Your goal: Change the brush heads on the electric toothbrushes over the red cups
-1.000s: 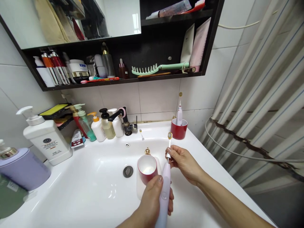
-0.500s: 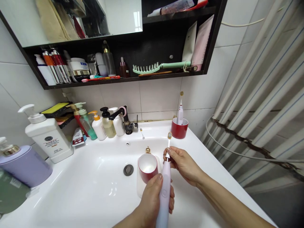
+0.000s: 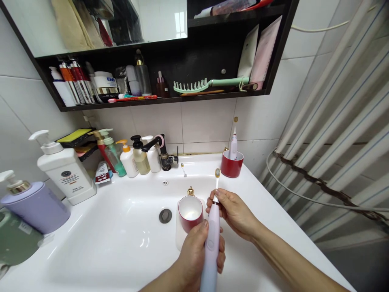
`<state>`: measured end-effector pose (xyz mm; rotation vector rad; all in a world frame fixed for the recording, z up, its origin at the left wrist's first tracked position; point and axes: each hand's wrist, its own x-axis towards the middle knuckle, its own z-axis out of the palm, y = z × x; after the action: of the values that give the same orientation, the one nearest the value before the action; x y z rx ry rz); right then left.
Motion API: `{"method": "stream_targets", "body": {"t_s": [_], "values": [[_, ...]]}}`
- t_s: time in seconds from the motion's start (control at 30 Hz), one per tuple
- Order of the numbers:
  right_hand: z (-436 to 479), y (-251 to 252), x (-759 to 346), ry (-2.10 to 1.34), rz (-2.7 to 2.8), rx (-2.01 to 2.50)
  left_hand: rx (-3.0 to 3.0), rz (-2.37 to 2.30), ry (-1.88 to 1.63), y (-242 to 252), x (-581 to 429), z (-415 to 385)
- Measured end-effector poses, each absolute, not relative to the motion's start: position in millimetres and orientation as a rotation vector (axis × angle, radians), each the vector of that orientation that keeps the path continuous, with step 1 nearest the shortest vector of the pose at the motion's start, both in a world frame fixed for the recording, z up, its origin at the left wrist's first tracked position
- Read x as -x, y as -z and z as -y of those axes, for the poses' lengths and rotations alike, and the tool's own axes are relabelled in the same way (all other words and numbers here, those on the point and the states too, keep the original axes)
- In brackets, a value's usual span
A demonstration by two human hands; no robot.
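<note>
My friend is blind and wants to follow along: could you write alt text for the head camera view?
A person's left hand holds an electric toothbrush over a white sink while the right hand pinches its neck below the brush head. A red cup sits beside them; bottles stand behind.

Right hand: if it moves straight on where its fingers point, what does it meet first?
The right hand points left and pinches the electric toothbrush at its neck; beyond it, probably the rim of the red cup, though depth is unclear.
</note>
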<state>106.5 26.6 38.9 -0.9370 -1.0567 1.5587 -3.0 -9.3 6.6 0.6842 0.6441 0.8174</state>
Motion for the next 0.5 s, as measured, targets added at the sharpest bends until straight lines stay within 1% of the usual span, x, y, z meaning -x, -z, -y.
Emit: {"method": "stream_targets", "body": {"t_s": [0.37, 0.43, 0.5], "values": [[-21.9, -37.9, -101.6, -1.484, 1.162, 0.968, -0.75, -0.648, -0.866, -9.5, 3.5, 10.2], [-17.4, -39.1, -97.2, -1.443, 1.177, 0.985, -0.798, -0.624, -0.946, -12.1, 4.5, 5.9], [-11.0, -39.4, -90.6, -1.439, 1.221, 0.99, -0.81, -0.598, -1.096, -17.0, 7.6, -1.0]]}}
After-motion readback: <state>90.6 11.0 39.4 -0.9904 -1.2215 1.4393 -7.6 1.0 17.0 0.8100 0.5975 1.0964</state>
